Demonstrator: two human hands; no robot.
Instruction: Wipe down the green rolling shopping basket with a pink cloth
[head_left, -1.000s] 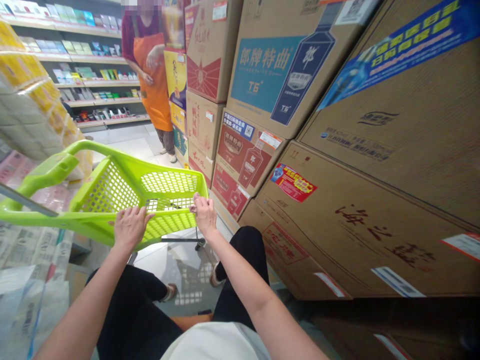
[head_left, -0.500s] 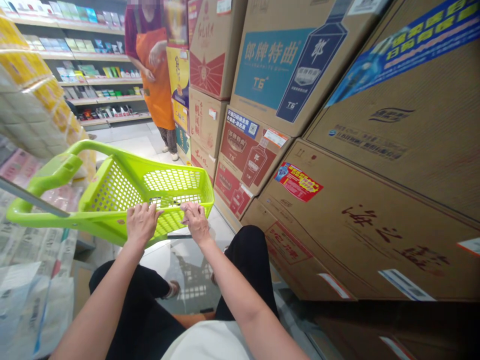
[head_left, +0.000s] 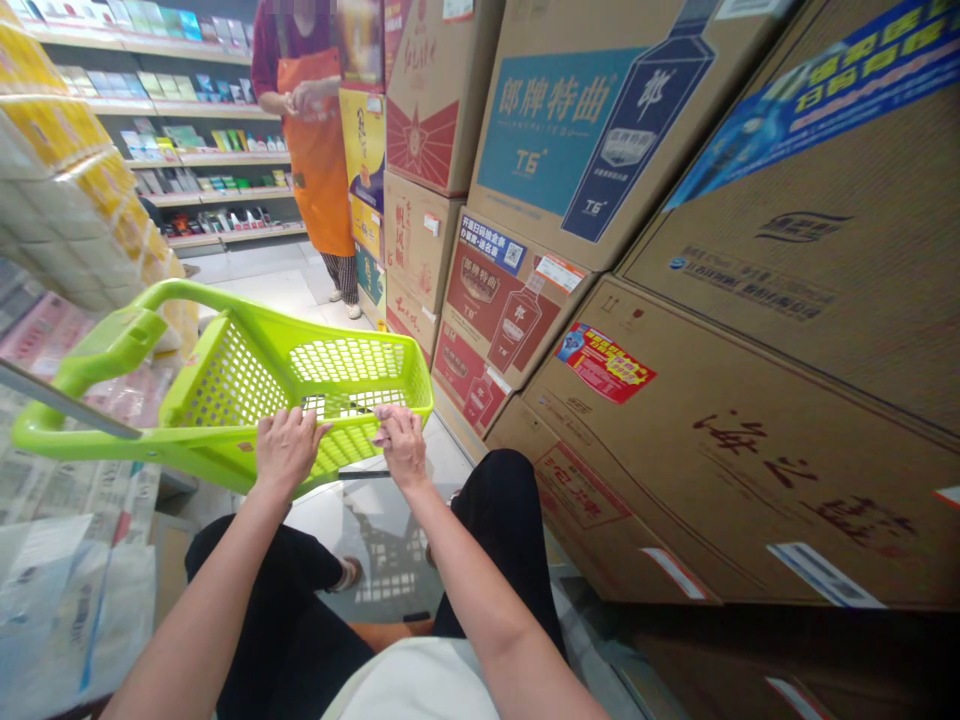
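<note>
A bright green shopping cart (head_left: 225,447) with a perforated basket stands in front of me, its looped handle pointing left. My left hand (head_left: 287,447) is closed over the near rim of the basket, fingers curled to the inside. Farther right on the same rim, my right hand (head_left: 403,445) presses a small crumpled pinkish cloth (head_left: 382,438) against the edge. The basket floor shows through between my hands, with dark slots in it. My fingertips inside the basket are partly hidden.
Stacked cardboard cartons (head_left: 525,330) line the right side close to my knee. Wrapped yellow-and-white packs (head_left: 97,200) are piled on the left. A person in an orange apron (head_left: 319,170) stands ahead, near stocked shelves (head_left: 202,160). Tiled floor (head_left: 262,262) lies between.
My right hand has slid slightly right along the rim with the cloth. My left hand keeps its place. The person in the apron has brought both hands together. The view has shifted a little.
</note>
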